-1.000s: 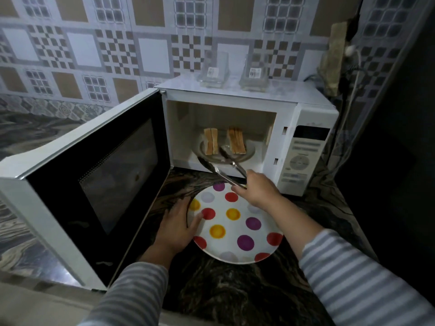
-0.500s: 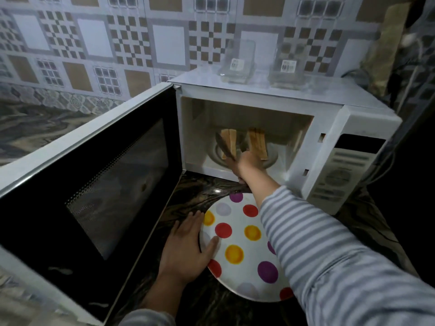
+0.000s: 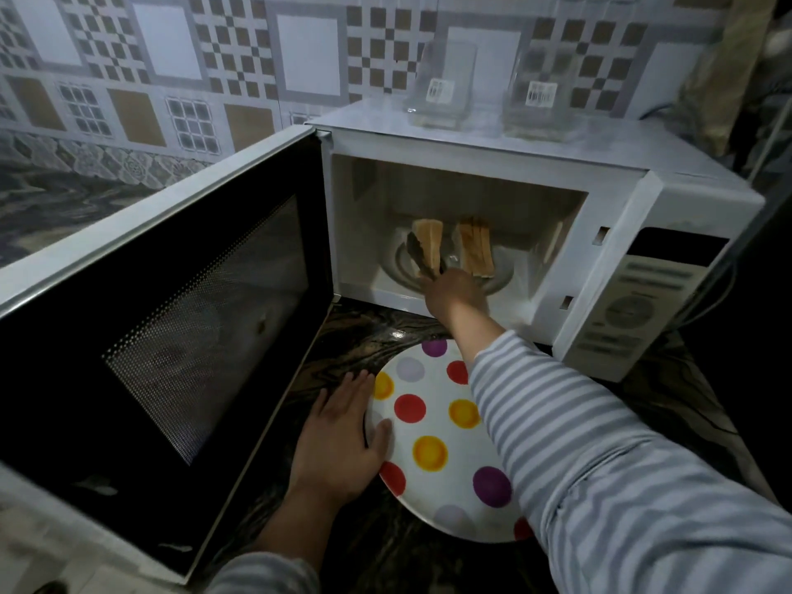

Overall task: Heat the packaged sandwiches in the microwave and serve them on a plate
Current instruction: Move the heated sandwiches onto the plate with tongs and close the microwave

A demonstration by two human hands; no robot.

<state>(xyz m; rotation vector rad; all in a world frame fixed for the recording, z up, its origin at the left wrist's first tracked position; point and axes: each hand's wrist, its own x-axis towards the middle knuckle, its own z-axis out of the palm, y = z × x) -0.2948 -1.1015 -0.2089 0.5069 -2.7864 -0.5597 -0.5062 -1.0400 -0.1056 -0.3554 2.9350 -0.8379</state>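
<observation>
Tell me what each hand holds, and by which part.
Right hand grips the tongs by their handle end. Left hand holds nothing; it rests flat at the plate rim.

R hand [image 3: 454, 293] holds tongs [image 3: 422, 257] inside open microwave [image 3: 668, 216], tips at left sandwich [image 3: 430, 242], apparently gripping it. L hand [image 3: 338, 443] flat on dotted plate [image 3: 433, 486] edge.

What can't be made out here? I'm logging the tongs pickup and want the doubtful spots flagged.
- Head view: right hand holds tongs at the left sandwich; one arm shows, so closure is unclear.
- Right sandwich: filling too dim.
- Microwave panel: print too small.
- Two clear packages on top: labels blurred.
- Plate: right part behind the sleeve; left hand rests at its rim.
</observation>
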